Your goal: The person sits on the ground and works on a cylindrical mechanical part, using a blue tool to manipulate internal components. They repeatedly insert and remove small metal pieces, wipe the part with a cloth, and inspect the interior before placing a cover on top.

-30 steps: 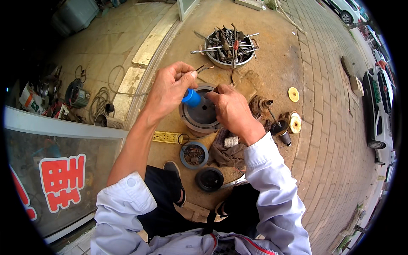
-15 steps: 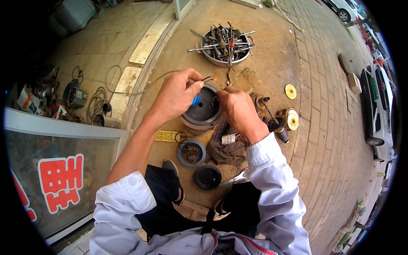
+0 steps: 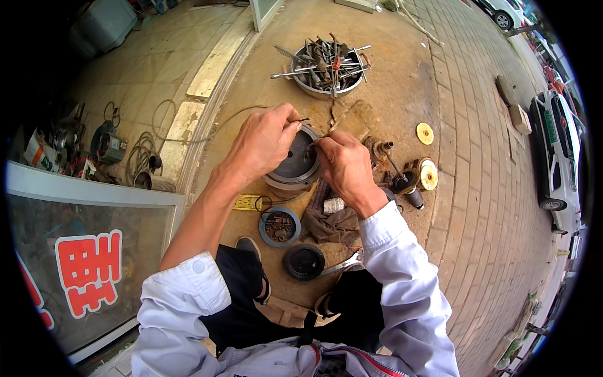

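Note:
My left hand point(image 3: 264, 141) is closed over the far left rim of a round dark grey metal part point(image 3: 294, 162) with a hole in its face. Out of its fingertips sticks a thin dark-tipped tool point(image 3: 303, 120); the rest of the tool is hidden by the hand. At the right edge of the same part, my right hand point(image 3: 347, 168) is closed in a pinch. What it pinches is too small and covered to name. The fingertips of both hands are apart, on opposite sides of the rim.
A metal basin point(image 3: 326, 90) full of tools stands beyond my hands. Nearer lie a grey bowl point(image 3: 295, 236) of small parts, a black round dish point(image 3: 304, 262), a wrench point(image 3: 344, 264) and a brown rag point(image 3: 333, 225). Yellow discs point(image 3: 425, 133) and greasy parts point(image 3: 402, 182) are right, a glass door point(image 3: 94, 251) left.
My left hand has turned slightly, and the blue piece seen under it is now hidden. My right hand remains pinched at the part's edge. The view has shifted a little.

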`<state>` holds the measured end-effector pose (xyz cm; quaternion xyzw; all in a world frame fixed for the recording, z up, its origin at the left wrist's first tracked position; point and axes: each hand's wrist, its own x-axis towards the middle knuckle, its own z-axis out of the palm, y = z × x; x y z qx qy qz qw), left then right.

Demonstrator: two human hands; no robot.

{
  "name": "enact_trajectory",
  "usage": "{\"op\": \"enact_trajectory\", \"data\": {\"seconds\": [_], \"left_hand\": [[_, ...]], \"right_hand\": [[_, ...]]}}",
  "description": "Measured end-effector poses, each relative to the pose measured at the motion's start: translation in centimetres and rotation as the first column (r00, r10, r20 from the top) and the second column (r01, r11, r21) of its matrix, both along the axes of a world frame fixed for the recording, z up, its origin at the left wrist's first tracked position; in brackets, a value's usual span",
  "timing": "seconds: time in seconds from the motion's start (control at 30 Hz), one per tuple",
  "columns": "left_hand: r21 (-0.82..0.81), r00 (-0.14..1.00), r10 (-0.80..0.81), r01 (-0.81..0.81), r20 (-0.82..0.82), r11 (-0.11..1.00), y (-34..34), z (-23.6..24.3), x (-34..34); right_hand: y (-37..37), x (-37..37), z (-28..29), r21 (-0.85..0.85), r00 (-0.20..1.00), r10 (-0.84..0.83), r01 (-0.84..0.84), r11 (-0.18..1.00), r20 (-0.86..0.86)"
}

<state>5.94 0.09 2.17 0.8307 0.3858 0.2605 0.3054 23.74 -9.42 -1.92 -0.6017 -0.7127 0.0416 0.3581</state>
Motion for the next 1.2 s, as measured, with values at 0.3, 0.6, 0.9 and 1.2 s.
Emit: {"op": "enact_trajectory", "data": {"seconds": [0.3,0.6,0.9,1.2], "left_hand": [[-0.157,0.988,-0.131,0.117,-0.083,0.981,-0.1,-1.0,0.9],[-0.2,0.984,-0.165,0.148,-0.071,0.969,0.7,-1.6,1.0],[-0.348,0.991,-0.132,0.119,-0.016,0.93,1.4,-2.5,1.0],[0.135,0.965,-0.181,0.208,-0.191,0.969,0.4,-2.3,1.7]], "right_hand": [[-0.3,0.2,0.1,0.118,0.998,0.003,-0.01,0.993,0.055],[-0.8,0.0,-0.7,-0.036,0.948,-0.065,0.056,0.998,-0.31],[-0.7,0.1,-1.0,-0.189,0.87,-0.15,0.067,0.98,-0.47],[-0.1,0.7,-1.9,-0.367,0.659,-0.286,0.016,0.93,-0.696]]}}
